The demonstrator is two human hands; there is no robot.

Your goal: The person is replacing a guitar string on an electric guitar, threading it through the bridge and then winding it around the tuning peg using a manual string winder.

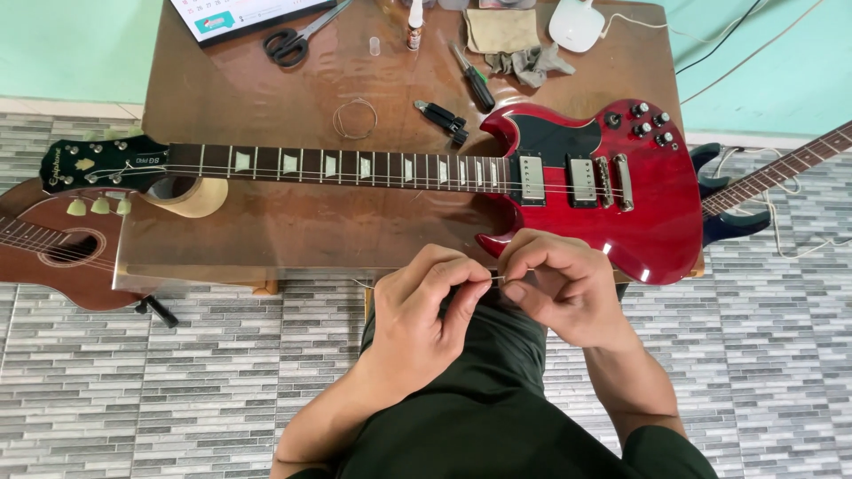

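Observation:
A red electric guitar lies flat across a brown wooden table, its neck reaching left to a black headstock propped on a roll of tape. In front of the table's near edge, my left hand and my right hand meet over my lap. Both pinch a thin guitar string between thumb and fingers, stretched short between them. The hands are just below the guitar's lower horn, not touching it.
On the table behind the guitar lie a coiled string, black scissors, a screwdriver, a small black tool, a glue bottle, cloths. An acoustic guitar sits left, a dark blue guitar right.

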